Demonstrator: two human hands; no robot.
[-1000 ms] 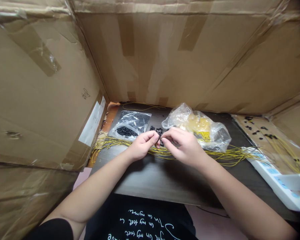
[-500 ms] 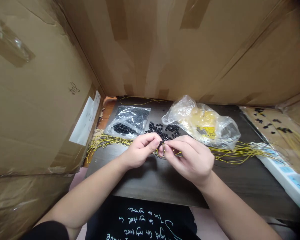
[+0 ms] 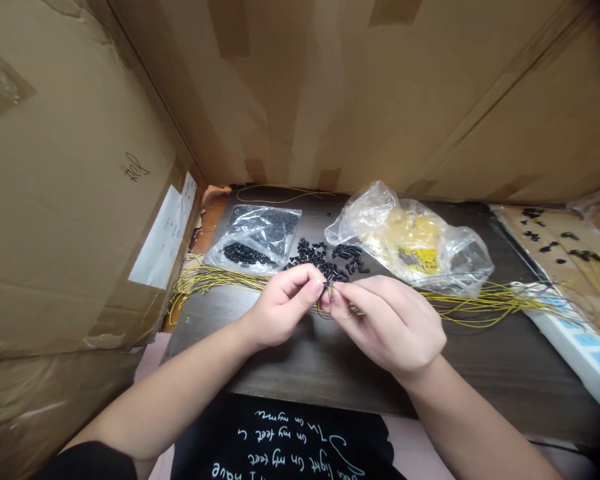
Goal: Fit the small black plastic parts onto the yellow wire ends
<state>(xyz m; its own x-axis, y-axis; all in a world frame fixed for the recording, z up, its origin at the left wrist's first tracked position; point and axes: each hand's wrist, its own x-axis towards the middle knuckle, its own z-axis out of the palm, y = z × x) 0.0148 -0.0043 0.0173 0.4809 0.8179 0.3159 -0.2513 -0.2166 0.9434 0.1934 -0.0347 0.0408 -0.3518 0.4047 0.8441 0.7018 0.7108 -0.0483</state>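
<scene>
Head view: hands (image 3: 283, 308) pinch a small black connector (image 3: 326, 285) pointing away.

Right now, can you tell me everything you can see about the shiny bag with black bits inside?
The clear plastic bag lies flat on the dark tabletop, shiny and crinkled. Small black pieces fill it, with a thick clump along its lower edge. A heap of loose black pieces sits just to its right, and yellow wires run close below it.

Left hand (image 3: 283, 307) and right hand (image 3: 390, 327) pinching, close together
</scene>
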